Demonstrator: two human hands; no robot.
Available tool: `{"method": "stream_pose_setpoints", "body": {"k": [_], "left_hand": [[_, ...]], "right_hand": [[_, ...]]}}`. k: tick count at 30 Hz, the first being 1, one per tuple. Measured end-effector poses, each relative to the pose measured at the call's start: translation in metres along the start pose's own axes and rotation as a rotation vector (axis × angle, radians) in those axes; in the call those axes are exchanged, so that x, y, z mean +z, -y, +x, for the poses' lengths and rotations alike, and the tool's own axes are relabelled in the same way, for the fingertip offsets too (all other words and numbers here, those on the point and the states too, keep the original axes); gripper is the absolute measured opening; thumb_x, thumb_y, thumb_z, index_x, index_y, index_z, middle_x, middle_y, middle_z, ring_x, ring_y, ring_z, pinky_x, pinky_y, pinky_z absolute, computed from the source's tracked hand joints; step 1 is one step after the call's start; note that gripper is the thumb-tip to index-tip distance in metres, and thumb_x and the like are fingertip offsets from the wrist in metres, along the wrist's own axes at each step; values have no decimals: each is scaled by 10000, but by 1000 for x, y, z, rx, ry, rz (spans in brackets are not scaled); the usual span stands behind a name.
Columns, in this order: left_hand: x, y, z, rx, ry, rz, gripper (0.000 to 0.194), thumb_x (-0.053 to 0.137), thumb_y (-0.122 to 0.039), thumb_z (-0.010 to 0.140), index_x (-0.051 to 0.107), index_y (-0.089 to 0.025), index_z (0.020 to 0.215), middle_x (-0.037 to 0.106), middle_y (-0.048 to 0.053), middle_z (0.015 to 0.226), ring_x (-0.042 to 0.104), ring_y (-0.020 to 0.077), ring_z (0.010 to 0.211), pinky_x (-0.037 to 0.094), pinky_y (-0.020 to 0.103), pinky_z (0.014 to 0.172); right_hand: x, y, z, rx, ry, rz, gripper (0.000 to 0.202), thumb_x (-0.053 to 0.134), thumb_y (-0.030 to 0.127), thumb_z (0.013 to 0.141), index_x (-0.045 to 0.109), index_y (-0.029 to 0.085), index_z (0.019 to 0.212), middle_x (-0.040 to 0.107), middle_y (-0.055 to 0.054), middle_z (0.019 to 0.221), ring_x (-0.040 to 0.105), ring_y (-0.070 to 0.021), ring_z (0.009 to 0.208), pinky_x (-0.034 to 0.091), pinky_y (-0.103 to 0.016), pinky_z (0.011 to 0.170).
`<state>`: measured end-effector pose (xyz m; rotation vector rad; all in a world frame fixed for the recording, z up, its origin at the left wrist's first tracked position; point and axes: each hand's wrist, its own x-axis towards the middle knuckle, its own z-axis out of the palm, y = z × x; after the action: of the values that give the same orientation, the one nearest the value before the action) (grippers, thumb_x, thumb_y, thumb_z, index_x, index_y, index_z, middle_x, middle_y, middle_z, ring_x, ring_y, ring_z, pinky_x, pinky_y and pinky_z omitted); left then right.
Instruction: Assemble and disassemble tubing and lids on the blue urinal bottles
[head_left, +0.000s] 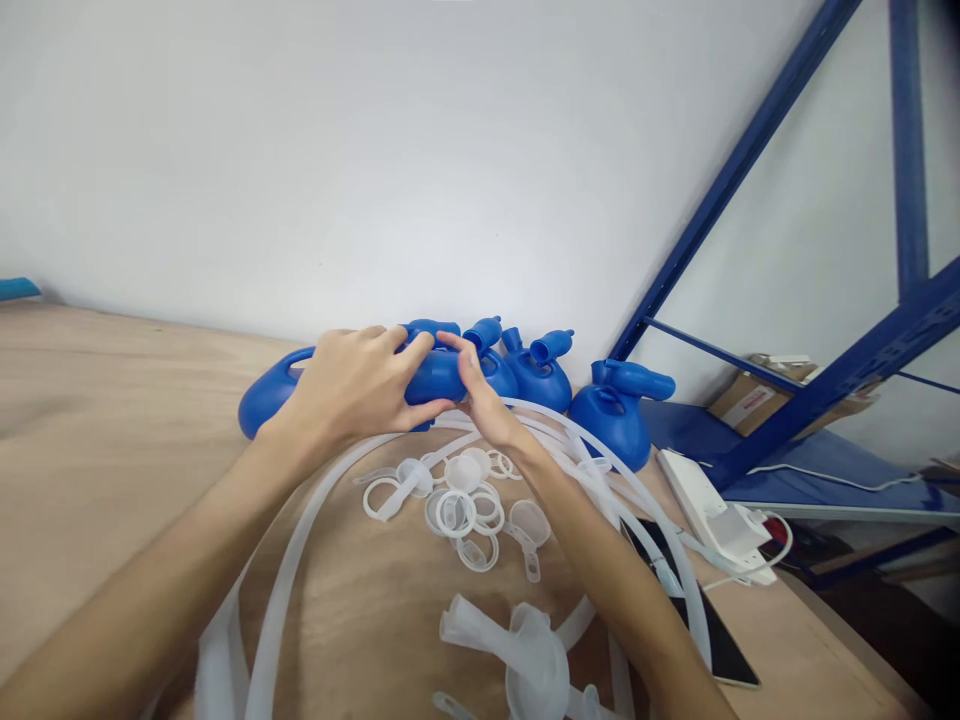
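Observation:
My left hand [364, 375] is closed round a blue plastic cylindrical spout [437, 376], thumb below and fingers over the top. At the spout's right end, my right hand [480, 388] grips it with the fingers bent over the rim. A blue plastic bottle [264, 400] with a loop handle lies behind my left hand; my hand hides whether the spout joins it. Below both hands are translucent rings and caps [466, 505] on the wooden table [360, 600]. Closer to me lies a translucent funnel-shaped piece [536, 660]. Clear plastic tubing [289, 560] curves around these parts.
Several blue bottles [541, 385] with spouts stand along the white wall. On the right are a white power strip [705, 510] with a plug and cable, and a dark flat tablet-like device [724, 635]. A blue metal shelf [757, 485] holds cardboard boxes [750, 400].

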<state>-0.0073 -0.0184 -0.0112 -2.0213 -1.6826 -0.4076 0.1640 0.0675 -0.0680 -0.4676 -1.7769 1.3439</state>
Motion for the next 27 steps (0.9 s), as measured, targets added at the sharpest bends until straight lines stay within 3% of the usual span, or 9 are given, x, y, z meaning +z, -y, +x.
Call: {"method": "stream_pose_setpoints", "body": {"k": [4,8,11,14,17,19,22,24,27], "left_hand": [[-2,23,3,49,44,-164,805,526,-864,838,677,-242,1326,761,140,1228,738,376,1023,503,404,808],[4,72,6,-68,32,-465,739,311,-791,971,699,-267,1318,735,97,1350,705,317,1154,524,404,961],[33,112,8,-319,85,-433,818,373,-802,930,673,-178,1365,720,185,1354,686,375,1207,533,447,991],[75,139,9,-374,212,-315,992,472,-796,845,577,-38,1476,611,317,1468,592,466,1355,488,513,1078],[104,148,7,-368,300,-384,960,469,-776,852,587,-39,1456,640,301,1446,632,436,1314,517,467,1026],[108,147,4,-354,294,-426,885,448,-778,871,638,-83,1386,710,255,1359,686,397,1211,532,434,962],[94,144,0,-340,252,-427,799,436,-815,876,703,-169,1263,779,159,1212,709,343,1079,528,406,890],[77,143,-2,-300,240,-418,784,454,-838,880,716,-198,1248,780,101,1164,700,311,1049,518,392,880],[50,145,-7,-283,252,-405,756,482,-828,902,729,-211,1262,769,74,1188,682,301,1065,509,402,902]], "right_hand": [[-4,0,3,83,32,-81,718,694,739,877,500,310,1419,581,-84,1449,719,-198,916,658,-326,639],[-6,-3,7,-11,-124,-125,814,830,615,798,446,274,1430,693,-38,1116,706,-204,881,628,-333,706],[-12,-6,11,-93,-239,-162,777,857,572,773,481,250,1372,705,-19,1032,699,-209,932,597,-362,855],[-23,-11,13,-110,-259,-282,685,822,584,801,551,239,1327,723,-30,1075,695,-220,982,570,-373,901],[-33,-17,13,-76,-120,-542,569,803,543,841,657,228,1292,733,-49,1182,690,-242,1077,531,-406,1002],[-36,-23,11,-53,-6,-816,548,809,465,860,693,237,1345,725,-69,1224,666,-270,1147,501,-432,1042],[-37,-31,8,-18,223,-1192,628,810,381,874,653,272,1473,699,-105,1244,632,-301,1158,507,-449,1009],[-35,-35,6,-24,382,-1316,639,801,350,888,635,281,1501,673,-128,1314,609,-315,1196,490,-489,1053],[-30,-35,2,-119,550,-1376,672,813,311,877,616,295,1519,565,-153,1527,471,-377,1426,322,-644,1217]]}}
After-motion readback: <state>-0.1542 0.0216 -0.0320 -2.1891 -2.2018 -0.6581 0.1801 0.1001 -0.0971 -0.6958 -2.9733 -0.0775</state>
